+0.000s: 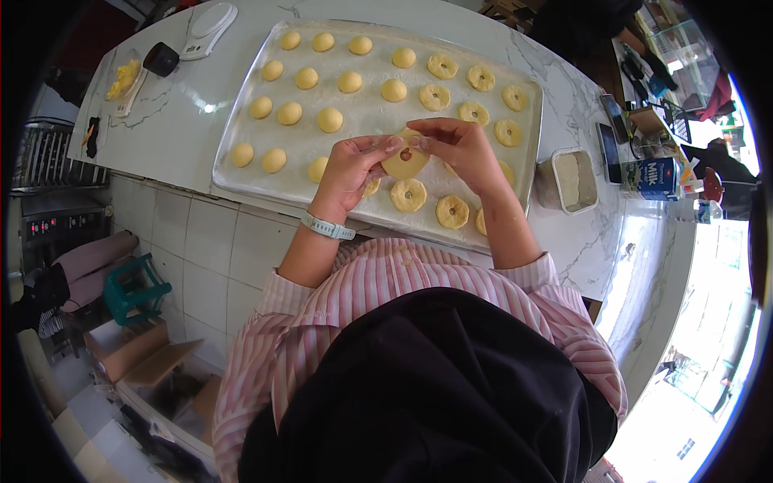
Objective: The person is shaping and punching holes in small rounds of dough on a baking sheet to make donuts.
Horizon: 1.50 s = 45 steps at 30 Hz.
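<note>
While the left hand (354,167) and right hand (460,150) pinch one dough ring (403,169) over the tray (369,111), it's looking roughly half done, with other rings (452,212) mostly rightward and plenty of balls (329,120) leftward apparently yet to shape.

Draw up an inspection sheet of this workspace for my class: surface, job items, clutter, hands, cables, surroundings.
Surface: white marbled counter.
Job items: tray with dough balls toward the left, dough rings toward the right.
Clutter: scale and black cup at far left; tin and blue carton at right.
Hands: left hand and right hand hold one ring above the tray.
Cables: nothing seen.
Surroundings: green stool and open cardboard box at lower left.
</note>
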Motion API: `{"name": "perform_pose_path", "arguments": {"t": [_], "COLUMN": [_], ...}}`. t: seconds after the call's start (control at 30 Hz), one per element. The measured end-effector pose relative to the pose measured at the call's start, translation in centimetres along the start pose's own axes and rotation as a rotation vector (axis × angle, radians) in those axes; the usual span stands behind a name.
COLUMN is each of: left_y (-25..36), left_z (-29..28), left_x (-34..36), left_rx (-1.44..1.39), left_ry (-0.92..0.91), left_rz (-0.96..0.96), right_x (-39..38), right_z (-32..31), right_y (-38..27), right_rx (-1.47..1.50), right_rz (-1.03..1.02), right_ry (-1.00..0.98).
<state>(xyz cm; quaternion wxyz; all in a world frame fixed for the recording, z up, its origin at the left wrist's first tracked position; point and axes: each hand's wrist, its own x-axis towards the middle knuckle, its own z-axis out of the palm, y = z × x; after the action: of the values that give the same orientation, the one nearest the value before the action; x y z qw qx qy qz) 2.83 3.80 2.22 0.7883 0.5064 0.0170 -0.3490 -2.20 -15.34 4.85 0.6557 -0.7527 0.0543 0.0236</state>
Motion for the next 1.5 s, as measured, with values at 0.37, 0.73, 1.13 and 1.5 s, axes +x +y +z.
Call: {"name": "perform_pose_path", "arguments": {"t": [0.37,0.73,1.13,1.5], "left_y": [-0.9,-1.6,-1.2,-0.9], "left_z": [-0.6,-1.1,-2.0,-2.3], "left_x": [0.3,-0.7,-1.0,-0.2], "left_rx": [0.029,-0.107,-0.075,-0.023], "left_ry": [0.032,0.17,0.133,0.086], "left_rz": [-0.01,0.189,0.062,0.015], "right_x": [0.6,2.0,1.6,1.9], "right_z": [-0.3,1.2,2.3,2.3], "right_y": [0.7,2.0,1.3,1.4], "right_rx": [0.103,0.227,0.093,0.019], "right_rz": [0.064,0.102,0.002,0.026], "right_ry": [-0.099,-0.127,-0.018,-0.105]}}
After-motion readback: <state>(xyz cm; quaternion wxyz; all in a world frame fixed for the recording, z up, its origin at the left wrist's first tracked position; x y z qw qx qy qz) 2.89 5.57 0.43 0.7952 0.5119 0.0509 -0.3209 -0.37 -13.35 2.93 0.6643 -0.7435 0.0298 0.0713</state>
